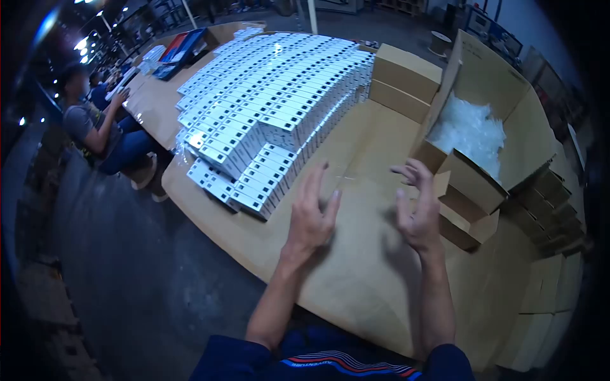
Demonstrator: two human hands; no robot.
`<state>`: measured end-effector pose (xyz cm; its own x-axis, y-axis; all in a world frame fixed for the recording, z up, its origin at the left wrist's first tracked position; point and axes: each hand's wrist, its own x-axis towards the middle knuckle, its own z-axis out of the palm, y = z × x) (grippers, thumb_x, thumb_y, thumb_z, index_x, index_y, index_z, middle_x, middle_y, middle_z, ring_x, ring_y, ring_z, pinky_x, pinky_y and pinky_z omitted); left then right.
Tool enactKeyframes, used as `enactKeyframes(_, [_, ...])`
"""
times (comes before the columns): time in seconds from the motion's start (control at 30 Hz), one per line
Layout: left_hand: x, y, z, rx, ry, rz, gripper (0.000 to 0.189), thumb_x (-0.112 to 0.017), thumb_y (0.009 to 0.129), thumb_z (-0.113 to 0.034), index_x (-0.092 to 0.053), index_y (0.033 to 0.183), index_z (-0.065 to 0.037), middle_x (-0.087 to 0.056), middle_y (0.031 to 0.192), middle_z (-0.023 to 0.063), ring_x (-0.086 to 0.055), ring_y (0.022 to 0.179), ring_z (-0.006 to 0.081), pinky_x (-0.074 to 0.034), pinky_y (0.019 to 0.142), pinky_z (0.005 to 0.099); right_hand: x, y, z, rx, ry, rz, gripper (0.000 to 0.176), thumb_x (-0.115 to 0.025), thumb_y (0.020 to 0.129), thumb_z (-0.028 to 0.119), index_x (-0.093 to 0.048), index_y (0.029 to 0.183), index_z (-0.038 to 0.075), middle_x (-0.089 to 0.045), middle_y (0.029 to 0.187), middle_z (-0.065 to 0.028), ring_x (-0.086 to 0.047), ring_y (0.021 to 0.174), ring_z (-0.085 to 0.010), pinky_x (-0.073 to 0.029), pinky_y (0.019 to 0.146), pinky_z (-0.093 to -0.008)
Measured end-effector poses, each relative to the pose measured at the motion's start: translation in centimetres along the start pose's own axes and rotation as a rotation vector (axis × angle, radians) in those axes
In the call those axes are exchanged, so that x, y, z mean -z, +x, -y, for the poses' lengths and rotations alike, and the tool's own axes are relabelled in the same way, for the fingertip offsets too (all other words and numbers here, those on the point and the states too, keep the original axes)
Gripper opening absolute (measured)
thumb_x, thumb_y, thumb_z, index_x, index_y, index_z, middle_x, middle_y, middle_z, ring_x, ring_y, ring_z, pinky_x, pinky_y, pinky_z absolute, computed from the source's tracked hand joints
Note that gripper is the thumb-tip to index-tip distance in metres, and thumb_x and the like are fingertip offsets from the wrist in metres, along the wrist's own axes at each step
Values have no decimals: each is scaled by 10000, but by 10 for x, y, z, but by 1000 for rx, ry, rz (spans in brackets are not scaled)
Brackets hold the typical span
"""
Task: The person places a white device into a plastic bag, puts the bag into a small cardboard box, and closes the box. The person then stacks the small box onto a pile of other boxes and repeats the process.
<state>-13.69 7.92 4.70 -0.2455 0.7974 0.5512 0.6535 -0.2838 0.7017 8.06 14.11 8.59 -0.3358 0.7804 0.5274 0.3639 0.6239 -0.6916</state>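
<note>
My left hand (311, 213) is raised over the cardboard-covered table (356, 273), fingers apart, holding nothing. It is nearest to the front corner of a large stack of small white boxes (273, 168) with dark square marks on their ends. Across from it, my right hand (417, 206) hovers with fingers spread and slightly curled, also holding nothing. Just right of that hand sits an open cardboard box (470, 222) with its flaps up. Both palms face each other with a gap between them.
Behind the open box stands a large carton (534, 120) holding clear plastic bags (470, 133). Closed brown boxes (406, 79) stand at the back of the table. More cartons (540, 298) are stacked at right. Another person (95, 127) sits at the far left near blue and red trays (181, 51).
</note>
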Motion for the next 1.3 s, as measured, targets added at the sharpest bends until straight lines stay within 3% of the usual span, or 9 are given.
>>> enactKeyframes(0.1, [37,25,35,-94,199,-90,565,-686,915,-37,-489,1439,43,-582,1388,251,-555,1318,410,-444,1109,448,-62,39,-5,223,-33,186,635,-587,876,-23,-405,1481,39,-646,1334,-177,-565,1289,-384,-467,1081,-472])
enactKeyframes(0.33, [72,84,82,-197,407,-35,619,-710,865,23,-492,1444,-8,-577,1365,236,-515,1346,426,-444,1122,477,-146,117,-18,383,-182,273,804,-588,848,-27,-263,1575,82,-630,1350,-169,-505,1324,-420,-482,1049,-507])
enactKeyframes(0.57, [72,90,98,-256,511,10,612,-722,827,23,-562,1412,-58,-611,1300,168,-563,1284,395,-464,1091,474,-154,125,-18,364,-186,305,795,-591,854,-15,-268,1575,72,-656,1329,-161,-512,1325,-405,-469,1044,-505])
enactKeyframes(0.83, [74,82,104,-275,584,-67,384,-730,788,23,-729,1159,-76,-627,1187,141,-633,1083,341,-506,934,458,-151,119,-13,279,-79,305,691,-551,854,-51,-375,1516,41,-604,1343,-224,-507,1334,-398,-452,1077,-512])
enactKeyframes(0.87, [75,77,99,-259,589,-86,378,-738,782,35,-729,1145,-68,-626,1187,144,-632,1089,343,-505,940,459,-149,115,-11,426,-20,166,652,-561,857,-47,-429,1488,51,-542,1402,-248,-499,1337,-416,-436,1110,-505])
enactKeyframes(1.0, [75,38,58,-269,420,-126,389,-754,743,111,-721,1095,-50,-595,1215,153,-604,1210,375,-491,1019,486,-97,68,24,103,215,194,617,-617,883,5,-467,1476,83,-524,1360,-280,-509,1271,-455,-423,1101,-493])
enactKeyframes(1.1, [56,14,16,-349,245,-104,386,-758,740,138,-718,1074,-51,-577,1216,148,-563,1299,421,-490,1061,534,-53,27,39,-286,502,405,579,-633,1019,157,-414,1554,116,-603,1232,-173,-639,1066,-249,-535,909,-378])
enactKeyframes(1.17, [29,9,-8,-466,154,-53,382,-794,743,121,-728,1073,-59,-579,1203,137,-581,1275,419,-548,993,521,-39,0,29,-366,836,386,544,-592,1063,179,-406,1572,140,-608,1257,-114,-628,1005,-148,-542,848,-321])
enactKeyframes(1.3, [-23,15,-60,-538,-69,205,411,-894,687,13,-749,1062,-73,-584,1220,133,-600,1254,390,-565,1014,499,12,-27,11,-284,842,-8,372,-547,1079,124,-533,1438,31,-608,1301,-75,-612,1110,-143,-540,903,-308])
